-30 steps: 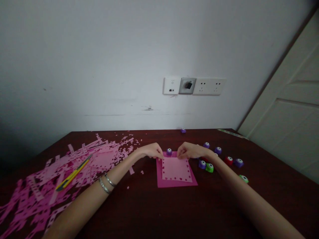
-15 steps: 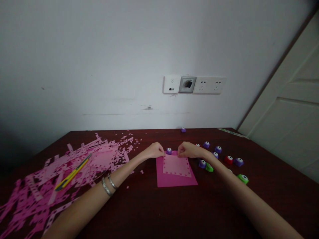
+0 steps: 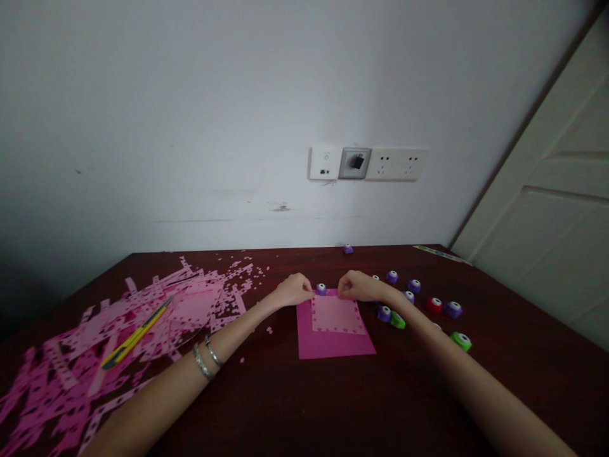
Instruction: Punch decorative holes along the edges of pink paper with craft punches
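Observation:
A light pink sheet of paper [image 3: 337, 314] with small shapes punched along its edges lies over a larger dark pink sheet [image 3: 335, 346]. My left hand [image 3: 294, 290] pinches the light sheet near its upper left corner. At the upper right part of the same sheet, my right hand [image 3: 354, 285] has its fingers closed on the edge. Between the two hands, a purple craft punch [image 3: 321, 289] stands at the top edge of the papers. The fingertips of both hands partly cover the sheet's upper corners.
Pink paper scraps [image 3: 109, 336] cover the left side, with a yellow utility knife [image 3: 136, 333] on top. To the right stand several purple punches [image 3: 413, 286], a red punch [image 3: 433, 305] and a green punch [image 3: 461, 341]. A ruler-like strip [image 3: 441, 254] lies at the back right.
The light pink sheet has straightened on the dark sheet: its lower edge has risen and now runs nearly level. Both hands stay at its top edge. The camera view has shifted slightly.

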Motion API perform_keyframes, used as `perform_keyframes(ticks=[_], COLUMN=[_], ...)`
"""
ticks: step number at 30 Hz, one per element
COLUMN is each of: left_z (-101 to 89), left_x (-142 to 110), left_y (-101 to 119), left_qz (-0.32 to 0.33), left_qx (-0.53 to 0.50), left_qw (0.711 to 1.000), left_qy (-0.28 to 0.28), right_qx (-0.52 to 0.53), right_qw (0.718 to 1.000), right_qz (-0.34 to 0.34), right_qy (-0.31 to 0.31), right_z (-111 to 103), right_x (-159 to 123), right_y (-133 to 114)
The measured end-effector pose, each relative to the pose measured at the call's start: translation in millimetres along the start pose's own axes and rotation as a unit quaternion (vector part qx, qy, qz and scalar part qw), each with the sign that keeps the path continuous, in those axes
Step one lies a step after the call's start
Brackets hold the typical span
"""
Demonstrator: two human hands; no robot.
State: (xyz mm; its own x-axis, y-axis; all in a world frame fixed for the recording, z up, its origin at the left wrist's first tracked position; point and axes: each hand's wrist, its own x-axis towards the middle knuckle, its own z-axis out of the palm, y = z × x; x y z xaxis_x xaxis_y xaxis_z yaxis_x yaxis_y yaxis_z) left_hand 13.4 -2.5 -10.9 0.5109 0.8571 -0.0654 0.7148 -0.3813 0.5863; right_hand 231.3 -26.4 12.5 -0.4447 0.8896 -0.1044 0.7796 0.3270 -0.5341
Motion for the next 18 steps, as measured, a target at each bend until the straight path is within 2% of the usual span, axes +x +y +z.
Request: perform_keyframes(ticks=[10,18], left_z=[5.0,4.5], left_x=[2.4,2.8], left_y=[-4.6,-3.7], left_qz=[-0.011,-0.016], left_qx=[0.015,0.019], left_qw=[1.000,0.999], left_qy=[0.017,0.043], right_qx=[-0.001,-0.002], right_qw=[1.000,0.999], right_qz=[0.006,0.015], right_qy=[0.015,0.044], right_z=[3.9,4.4], right_x=[5.4,3.9], right_y=[8.2,1.5])
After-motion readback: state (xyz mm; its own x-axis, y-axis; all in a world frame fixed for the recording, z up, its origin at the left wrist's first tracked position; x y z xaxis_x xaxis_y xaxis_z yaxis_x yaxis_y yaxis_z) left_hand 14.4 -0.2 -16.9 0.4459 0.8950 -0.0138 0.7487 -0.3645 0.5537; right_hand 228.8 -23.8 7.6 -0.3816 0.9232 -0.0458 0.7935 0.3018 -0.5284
